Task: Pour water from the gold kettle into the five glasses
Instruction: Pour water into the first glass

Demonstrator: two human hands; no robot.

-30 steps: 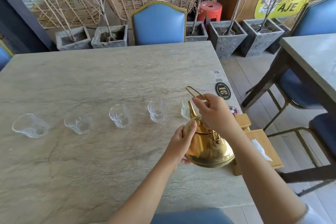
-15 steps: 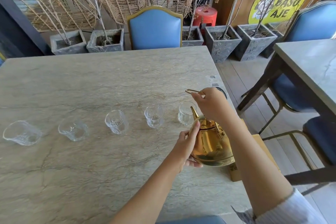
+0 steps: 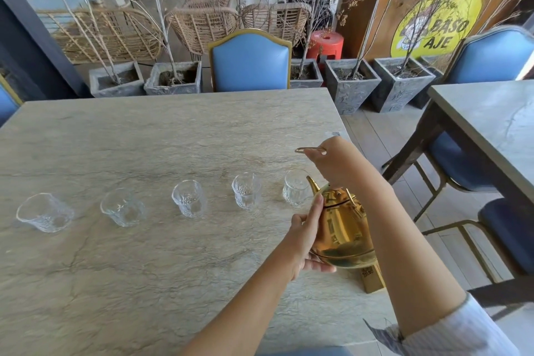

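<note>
A gold kettle [image 3: 342, 233] hangs tilted above the table's right side, its spout pointing at the rim of the rightmost glass [image 3: 295, 191]. My right hand [image 3: 336, 163] grips the kettle's wire handle from above. My left hand [image 3: 307, 235] presses against the kettle's left side and base. Several clear glasses stand in a row across the marble table [image 3: 144, 269]: one at far left [image 3: 43, 212], another [image 3: 122, 206], a middle one [image 3: 189, 198] and one more [image 3: 246, 190]. They look empty. No stream of water shows.
A wooden block [image 3: 371, 279] lies under the kettle at the table's right edge. A blue chair [image 3: 250, 62] stands at the far side, stone planters [image 3: 173, 78] behind it. A second table [image 3: 491, 124] and blue chairs stand at right.
The kettle has lifted and tipped further toward the rightmost glass, its spout now at the rim. My right hand rose with the handle; my left hand stayed on the kettle's side.
</note>
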